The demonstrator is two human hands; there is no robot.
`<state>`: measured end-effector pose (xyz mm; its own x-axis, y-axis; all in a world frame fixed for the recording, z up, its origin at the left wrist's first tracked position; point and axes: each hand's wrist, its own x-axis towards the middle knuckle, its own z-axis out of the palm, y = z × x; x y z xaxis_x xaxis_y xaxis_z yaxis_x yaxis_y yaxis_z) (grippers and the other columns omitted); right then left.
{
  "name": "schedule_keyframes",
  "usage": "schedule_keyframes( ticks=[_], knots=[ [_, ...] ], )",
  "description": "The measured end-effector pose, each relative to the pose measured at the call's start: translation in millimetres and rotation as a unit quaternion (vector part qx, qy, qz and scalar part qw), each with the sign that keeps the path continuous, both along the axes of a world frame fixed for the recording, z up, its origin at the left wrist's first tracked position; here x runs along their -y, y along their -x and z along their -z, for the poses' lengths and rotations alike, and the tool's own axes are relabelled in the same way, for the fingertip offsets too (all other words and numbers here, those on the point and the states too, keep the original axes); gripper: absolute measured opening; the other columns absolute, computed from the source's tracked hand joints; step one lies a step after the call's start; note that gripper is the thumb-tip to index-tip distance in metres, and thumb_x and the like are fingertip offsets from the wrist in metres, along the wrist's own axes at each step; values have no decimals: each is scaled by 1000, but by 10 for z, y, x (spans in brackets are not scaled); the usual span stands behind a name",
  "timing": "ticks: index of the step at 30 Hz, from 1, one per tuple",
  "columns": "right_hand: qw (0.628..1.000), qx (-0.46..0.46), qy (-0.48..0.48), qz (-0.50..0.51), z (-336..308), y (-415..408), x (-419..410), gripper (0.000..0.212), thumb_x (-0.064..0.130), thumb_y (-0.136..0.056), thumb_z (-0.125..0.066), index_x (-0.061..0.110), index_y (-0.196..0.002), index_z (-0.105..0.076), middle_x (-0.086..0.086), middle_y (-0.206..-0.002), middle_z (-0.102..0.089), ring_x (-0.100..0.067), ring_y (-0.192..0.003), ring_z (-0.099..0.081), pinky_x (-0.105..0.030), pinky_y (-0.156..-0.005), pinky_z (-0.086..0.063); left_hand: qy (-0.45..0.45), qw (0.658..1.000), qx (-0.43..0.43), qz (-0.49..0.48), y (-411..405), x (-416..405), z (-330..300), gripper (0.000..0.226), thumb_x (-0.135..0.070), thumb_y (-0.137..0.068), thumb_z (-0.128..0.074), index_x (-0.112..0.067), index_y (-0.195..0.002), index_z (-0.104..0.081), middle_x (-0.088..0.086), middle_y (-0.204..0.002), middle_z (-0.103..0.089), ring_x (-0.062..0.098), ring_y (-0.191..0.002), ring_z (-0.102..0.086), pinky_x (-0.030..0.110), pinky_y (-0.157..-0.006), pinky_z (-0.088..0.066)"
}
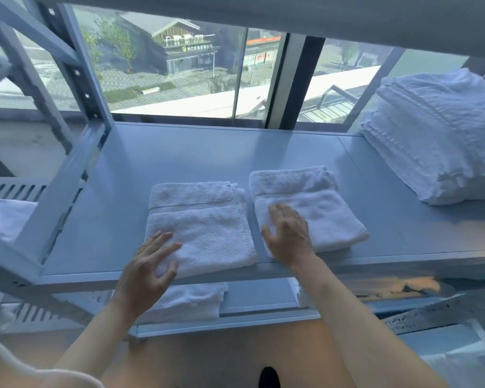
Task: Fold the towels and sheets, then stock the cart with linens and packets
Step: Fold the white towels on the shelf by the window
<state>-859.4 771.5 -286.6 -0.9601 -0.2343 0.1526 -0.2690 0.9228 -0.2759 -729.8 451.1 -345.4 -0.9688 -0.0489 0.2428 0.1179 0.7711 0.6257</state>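
Two folded white towels lie side by side, just apart, near the front edge of a pale metal shelf (pixel 179 152): the left towel (pixel 205 228), with a woven band across it, and the right towel (pixel 317 203), plainer and a little askew. The left hand (pixel 149 267) hovers at or lightly touches the near left corner of the left towel, fingers spread and loosely bent, holding nothing. The right hand (pixel 289 233) rests flat on the near left part of the right towel, fingers fairly straight, pressing rather than gripping. Terry like this looks soft, light and limp; it should sag and unfold if lifted by one corner, though its nap makes it unlikely to slip. The safer hold is probably under the whole folded packet, palms slid in from the two sides, or a pinch through all layers at the thick folded edge. A tall stack of linens (pixel 440 130) sits at the far right of the shelf, well apart, and more folded towels (pixel 191 301) show on the shelf below.
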Motion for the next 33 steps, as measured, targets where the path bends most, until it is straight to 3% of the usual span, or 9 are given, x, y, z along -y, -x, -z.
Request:
schedule_keyframes(
  ticks=[2, 6, 10, 15, 21, 23, 26, 30, 33],
  knots=[
    [997, -38, 35, -56, 25, -166, 326, 49, 29, -92, -60, 7, -135, -59, -13, -134, -60, -37, -122, -56, -45, -100, -46, -18, 1000, -1, -12, -83, 172, -16, 43, -47, -92, -53, -33, -129, -69, -17, -153, -49, 2, -149, -32, 34, -115, -35],
    [990, 130, 50, -24, 146, -284, 994, 64, 45, -102, -52, 4, -149, -41, -16, -143, -51, -37, -129, -46, -43, -109, -37, -38, 992, 16, -117, -2, 334, -152, 33, -35, -90, -57, -21, -115, -74, 3, -142, -59, 23, -134, -51, 37, -110, -40],
    [983, 173, 40, 46, 179, -174, 1372, 86, 58, -100, -50, 2, -158, -21, -21, -151, -37, -40, -135, -36, -45, -112, -33, -31, 972, 124, -196, 180, 418, -296, 55, -34, -95, -66, -12, -144, -52, 16, -138, -56, 37, -128, -50, 48, -109, -39],
    [964, 223, 124, 69, 196, -69, 1549, 96, 52, -93, -67, 14, -162, -13, -19, -150, -38, -40, -133, -48, -42, -107, -41, -45, 963, 182, -196, 276, 470, -384, 74, -48, -93, -67, -26, -157, -35, 16, -142, -54, 38, -126, -55, 45, -103, -44],
    [951, 198, 234, 27, 95, 14, 1395, 87, 41, -84, -79, 23, -156, -33, -3, -145, -57, -28, -132, -53, -31, -100, -42, -103, 974, 102, -173, 205, 390, -518, 59, -27, -95, -70, -30, -150, -50, 10, -141, -60, 34, -127, -57, 44, -102, -48],
    [954, 167, 249, 0, -21, 33, 1320, 82, 44, -83, -78, 28, -151, -37, 0, -142, -59, -28, -129, -55, -31, -96, -42, -112, 976, 68, -174, 224, 263, -615, 56, -26, -95, -71, -33, -147, -53, 11, -133, -64, 33, -120, -60, 45, -100, -50],
    [955, 135, 263, -23, -269, 170, 1097, 83, 46, -80, -78, 32, -151, -37, 0, -145, -58, -25, -130, -56, -35, -104, -45, -120, 976, 15, -179, 335, 43, -801, 54, -28, -93, -73, -36, -144, -57, 6, -126, -65, 28, -112, -62, 36, -93, -49],
    [957, 88, 275, -22, -598, 432, 580, 83, 39, -82, -82, 31, -152, -39, 1, -147, -57, -21, -132, -56, -27, -99, -42, -140, 976, -23, -167, 602, -378, -1036, 54, -29, -92, -74, -38, -142, -57, 2, -124, -65, 18, -106, -61, 28, -90, -44],
    [960, 59, 273, -12, -751, 573, 106, 82, 38, -82, -83, 31, -151, -40, 4, -145, -59, -21, -129, -57, -31, -101, -46, -144, 976, -41, -158, 821, -854, -1122, 54, -30, -91, -75, -39, -141, -58, 1, -113, -62, 12, -90, -55, 28, -83, -43]
  ],
)
